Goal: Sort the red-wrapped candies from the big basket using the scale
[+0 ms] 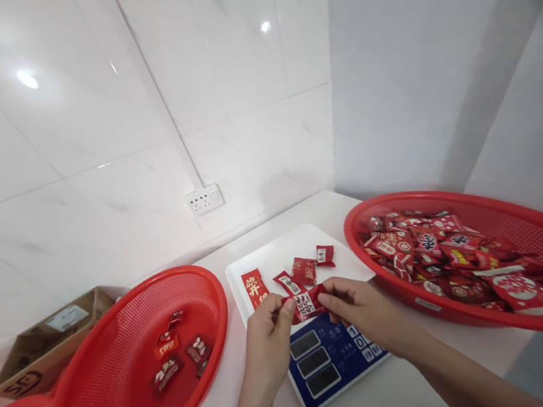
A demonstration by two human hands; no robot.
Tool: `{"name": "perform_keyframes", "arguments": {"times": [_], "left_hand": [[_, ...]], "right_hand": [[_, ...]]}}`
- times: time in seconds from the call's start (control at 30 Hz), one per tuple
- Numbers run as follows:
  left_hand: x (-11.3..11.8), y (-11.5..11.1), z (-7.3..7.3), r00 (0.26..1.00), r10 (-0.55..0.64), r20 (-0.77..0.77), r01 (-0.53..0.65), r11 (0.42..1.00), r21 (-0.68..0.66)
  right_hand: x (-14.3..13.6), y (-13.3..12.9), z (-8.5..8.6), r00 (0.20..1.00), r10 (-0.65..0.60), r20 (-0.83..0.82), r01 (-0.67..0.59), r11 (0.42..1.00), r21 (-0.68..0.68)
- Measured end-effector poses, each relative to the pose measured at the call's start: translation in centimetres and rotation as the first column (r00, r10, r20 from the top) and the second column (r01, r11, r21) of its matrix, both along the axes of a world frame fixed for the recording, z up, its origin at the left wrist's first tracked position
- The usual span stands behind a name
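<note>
Head view shows the left hand (267, 328) and right hand (361, 305) each pinching one end of a red candy packet (306, 304) above the scale (323, 358) — light, crinkly, probably slippery, best gripped by its crimped ends.

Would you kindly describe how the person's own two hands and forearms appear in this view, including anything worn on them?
Both the left hand and the right hand are bare: no gloves, and no rings or watch that I can see. Both forearms are uncovered as far as the bottom edge of the picture, so no sleeve shows. The fingernails look short and unpainted, as far as the view allows.
</note>
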State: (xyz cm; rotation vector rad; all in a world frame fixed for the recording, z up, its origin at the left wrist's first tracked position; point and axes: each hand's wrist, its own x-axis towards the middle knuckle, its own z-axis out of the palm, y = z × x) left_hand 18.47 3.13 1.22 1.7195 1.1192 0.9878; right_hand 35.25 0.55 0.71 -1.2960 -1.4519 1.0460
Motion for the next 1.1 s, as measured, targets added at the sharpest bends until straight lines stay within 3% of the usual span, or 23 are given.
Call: {"name": "perform_keyframes", "arguments": {"times": [0.1,0.2,0.3,0.43,0.57,0.7,0.77,0.93,1.1], "left_hand": [[-0.5,0.4,-0.4,0.992,0.091,-0.091,-0.084,0.993,0.086],[-1.5,1.0,-0.7,0.925,0.243,-0.291,-0.176,0.955,0.237],[-2.4,1.4,-1.0,0.834,0.272,-0.481,-0.127,0.941,0.313],[-2.5,1.4,-1.1,0.739,0.236,-0.631,-0.049,0.953,0.299],[-2.1,1.2,-1.2,0.738,0.198,-0.645,-0.017,0.961,0.276],[-1.8,1.2,-1.2,0.731,0.176,-0.659,-0.005,0.967,0.253],[-1.8,1.2,-1.2,0.719,0.167,-0.674,-0.007,0.972,0.233],[-2.0,1.1,-1.1,0.716,0.18,-0.674,-0.031,0.973,0.227],[-2.2,1.1,-1.0,0.709,0.185,-0.681,-0.051,0.976,0.212]], "right_hand": [[0.6,0.4,-0.2,0.992,-0.072,0.101,0.066,0.996,0.059],[1.7,1.0,-0.8,0.96,-0.183,0.211,0.157,0.979,0.134],[3.1,1.6,-1.2,0.886,-0.267,0.378,0.218,0.961,0.167],[4.3,2.7,-1.3,0.761,-0.309,0.57,0.244,0.951,0.189],[4.1,4.0,-1.5,0.695,-0.325,0.642,0.265,0.945,0.191],[3.2,4.8,-2.0,0.774,-0.21,0.597,0.147,0.977,0.153],[2.9,4.8,-2.1,0.776,-0.15,0.613,0.091,0.988,0.126],[3.8,4.9,-2.1,0.702,-0.265,0.66,0.142,0.962,0.235],[4.6,6.2,-2.8,0.655,-0.306,0.691,0.109,0.943,0.314]]}}
